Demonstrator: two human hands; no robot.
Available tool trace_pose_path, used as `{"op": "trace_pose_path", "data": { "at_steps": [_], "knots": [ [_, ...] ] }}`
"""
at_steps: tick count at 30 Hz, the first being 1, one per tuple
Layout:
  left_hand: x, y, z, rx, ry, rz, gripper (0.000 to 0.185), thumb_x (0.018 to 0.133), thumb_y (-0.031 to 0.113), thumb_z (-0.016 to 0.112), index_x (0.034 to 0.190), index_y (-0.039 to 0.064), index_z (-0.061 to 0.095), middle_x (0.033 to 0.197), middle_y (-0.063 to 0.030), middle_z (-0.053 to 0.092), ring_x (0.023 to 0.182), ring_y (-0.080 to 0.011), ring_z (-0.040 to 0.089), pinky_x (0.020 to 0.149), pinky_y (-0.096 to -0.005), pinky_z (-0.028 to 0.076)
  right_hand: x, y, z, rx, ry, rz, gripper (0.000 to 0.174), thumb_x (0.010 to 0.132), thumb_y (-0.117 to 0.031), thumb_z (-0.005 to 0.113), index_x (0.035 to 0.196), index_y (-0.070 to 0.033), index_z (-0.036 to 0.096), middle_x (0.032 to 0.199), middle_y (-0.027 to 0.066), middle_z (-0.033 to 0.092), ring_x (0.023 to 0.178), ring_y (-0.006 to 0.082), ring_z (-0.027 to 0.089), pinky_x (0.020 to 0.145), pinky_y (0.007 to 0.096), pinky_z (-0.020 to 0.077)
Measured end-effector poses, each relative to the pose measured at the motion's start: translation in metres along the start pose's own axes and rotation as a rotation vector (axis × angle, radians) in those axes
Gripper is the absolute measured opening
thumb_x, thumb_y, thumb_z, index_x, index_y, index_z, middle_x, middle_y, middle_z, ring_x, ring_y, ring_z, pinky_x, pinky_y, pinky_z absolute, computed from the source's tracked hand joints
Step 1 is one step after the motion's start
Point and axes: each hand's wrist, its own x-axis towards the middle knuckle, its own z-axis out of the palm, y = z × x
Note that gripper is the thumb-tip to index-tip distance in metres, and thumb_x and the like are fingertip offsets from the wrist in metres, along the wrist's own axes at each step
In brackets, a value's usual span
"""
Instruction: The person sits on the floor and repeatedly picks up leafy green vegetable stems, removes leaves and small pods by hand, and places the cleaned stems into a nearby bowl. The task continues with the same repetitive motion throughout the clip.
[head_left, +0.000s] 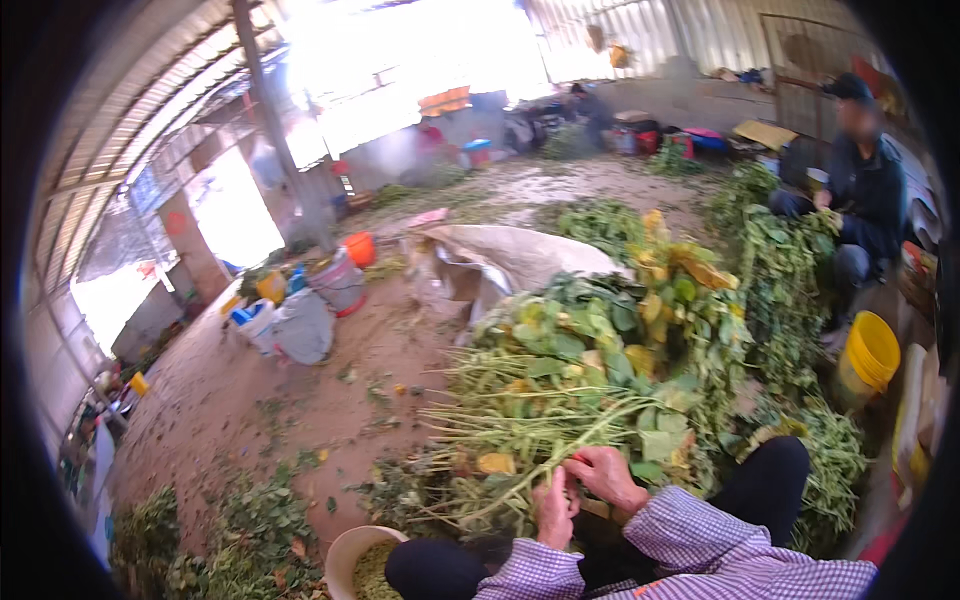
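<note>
Before my knees lies a large heap of leafy green plants (555, 330), likely bean plants, with some leaves gone yellow. A long green stalk (600, 427) slants across its near side. My left hand (555, 510) grips the stalk low down, thumb raised along it. Just to the right, my right hand (609, 477) pinches at the same stalk with bent fingers; something small and orange-red shows at its fingertips. Whatever lies between the two palms is hidden. By my left knee, a pale bucket (339, 555) holds small green pods or beans (376, 574).
At right, a person (870, 180) sits by more plants, near a yellow bucket (870, 352). A whitish sheet (517, 251) lies behind the heap. Several buckets, one grey and pink (337, 285), stand left on the dirt floor (225, 420). Loose greenery (262, 525) lies lower left.
</note>
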Motion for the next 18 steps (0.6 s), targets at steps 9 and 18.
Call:
{"op": "trace_pose_path", "data": {
  "at_steps": [9,18],
  "knots": [
    [0.032,-0.017,0.011,-0.151,-0.163,-0.106,0.038,0.092,0.042,0.045,0.103,0.009,0.059,0.100,-0.0049,0.060,0.089,-0.0163,0.060,0.074,-0.0305,0.051,-0.019,-0.011,-0.015,-0.075,0.075,-0.214,0.025,0.076,-0.018,0.060,0.098,-0.008,0.059,0.090,0.0100,0.062,0.085,0.0294,0.061,0.071,0.0390,0.0489],
    [0.048,-0.027,-0.007,-0.048,-0.094,-0.164,0.034,0.091,0.043,0.044,0.102,0.015,0.059,0.091,0.0012,0.060,0.076,-0.0109,0.057,0.056,-0.0245,0.042,-0.020,-0.009,-0.019,-0.013,0.065,-0.204,0.019,0.079,-0.018,0.058,0.091,-0.004,0.057,0.082,0.0115,0.060,0.079,0.0302,0.060,0.068,0.0403,0.0471]
  ]
}}
